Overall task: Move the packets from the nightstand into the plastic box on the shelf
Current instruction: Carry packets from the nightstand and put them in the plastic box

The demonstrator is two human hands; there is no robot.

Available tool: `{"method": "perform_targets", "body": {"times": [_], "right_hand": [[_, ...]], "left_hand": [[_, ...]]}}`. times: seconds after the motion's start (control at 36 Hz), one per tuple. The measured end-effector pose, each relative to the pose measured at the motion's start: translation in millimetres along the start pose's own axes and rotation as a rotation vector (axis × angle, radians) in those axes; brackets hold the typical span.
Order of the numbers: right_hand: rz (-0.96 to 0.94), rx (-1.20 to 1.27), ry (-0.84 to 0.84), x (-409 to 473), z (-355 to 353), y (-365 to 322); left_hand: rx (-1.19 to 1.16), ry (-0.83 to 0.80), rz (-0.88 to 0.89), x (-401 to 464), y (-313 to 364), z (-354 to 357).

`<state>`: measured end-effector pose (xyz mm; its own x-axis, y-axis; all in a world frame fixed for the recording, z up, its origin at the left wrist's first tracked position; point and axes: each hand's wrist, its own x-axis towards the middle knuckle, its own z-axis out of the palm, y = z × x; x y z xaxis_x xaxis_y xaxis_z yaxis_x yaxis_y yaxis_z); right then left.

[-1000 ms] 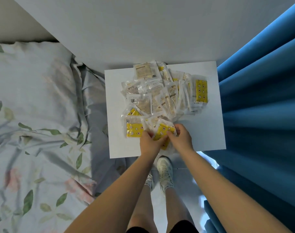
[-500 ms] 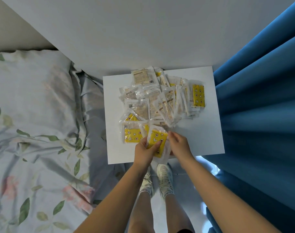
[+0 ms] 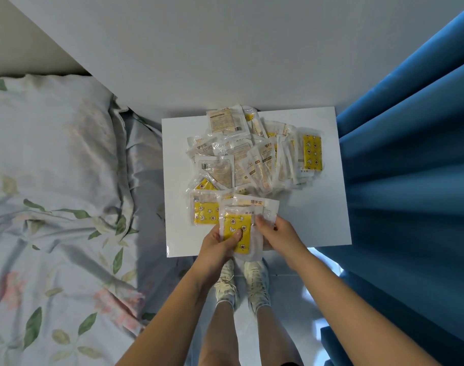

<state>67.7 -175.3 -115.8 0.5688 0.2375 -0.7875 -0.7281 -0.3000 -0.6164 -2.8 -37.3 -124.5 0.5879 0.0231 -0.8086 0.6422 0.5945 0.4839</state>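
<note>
- Bed (image 3: 53, 207) takes up the whole left side of the frame, floral sheets with a pillow (image 3: 48, 109) at the upper left.
- Blue curtain (image 3: 410, 180) runs down the right side, just beside the nightstand.
- White nightstand (image 3: 318, 220) sits mid-frame against the wall, basically a little counter.
- Heap of packets (image 3: 252, 159) is piled on its upper middle part, overlapping and pointing every which way, some yellow side up, some showing the printed back.
- No container anywhere in view, so the packets just lie loose on top.
- Left hand (image 3: 215, 244) grips a yellow packet (image 3: 237, 233) over the nightstand's near edge, thumb curled across its face, long axis running up-down in the frame.
- Right hand (image 3: 278, 233) pinches the packets' right edge with curled fingers.
- White sneakers (image 3: 241, 283) show below, on the floor.
</note>
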Motion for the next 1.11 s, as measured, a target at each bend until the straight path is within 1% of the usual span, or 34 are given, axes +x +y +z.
{"method": "perform_targets", "body": {"times": [0.08,0.14,0.19,0.28,0.36,0.47,0.53,0.58,0.67,0.78,0.86,0.94,1.0,1.06,1.11], "right_hand": [[-0.060,-0.022,0.005,-4,6,0],[-0.063,0.058,0.012,-7,11,1],[-0.065,0.180,0.027,-11,16,1],[-0.051,0.298,0.034,-17,19,0],[-0.008,0.362,0.046,-21,20,2],[0.021,0.414,0.078,-25,14,5],[0.024,0.381,0.086,-28,10,6],[0.009,0.294,0.125,-30,5,7],[-0.012,0.165,0.229,-30,-4,10],[-0.009,0.147,0.357,-30,-21,12],[0.002,0.140,0.391,-32,-32,13],[0.022,0.108,0.379,-34,-38,15],[0.029,0.086,0.371,-34,-40,16],[0.025,0.069,0.371,-33,-40,17],[0.027,0.070,0.372,-32,-39,17]], "left_hand": [[-0.018,-0.029,0.021,-8,3,-1],[0.008,-0.036,0.040,-12,4,-1],[0.040,-0.010,0.058,-16,6,-1],[0.120,0.038,0.099,-20,8,-2],[0.173,0.075,0.117,-24,10,-4],[0.128,0.139,0.089,-25,11,-11],[0.099,0.147,0.055,-24,12,-16],[0.103,0.150,0.024,-22,12,-19],[0.113,0.180,-0.004,-18,13,-18],[0.172,0.269,0.021,-4,15,-2],[0.233,0.354,0.090,11,12,13],[0.300,0.461,0.154,27,8,29],[0.360,0.556,0.156,37,5,38],[0.485,0.668,0.133,39,6,48],[0.562,0.721,0.113,41,5,53]]}}
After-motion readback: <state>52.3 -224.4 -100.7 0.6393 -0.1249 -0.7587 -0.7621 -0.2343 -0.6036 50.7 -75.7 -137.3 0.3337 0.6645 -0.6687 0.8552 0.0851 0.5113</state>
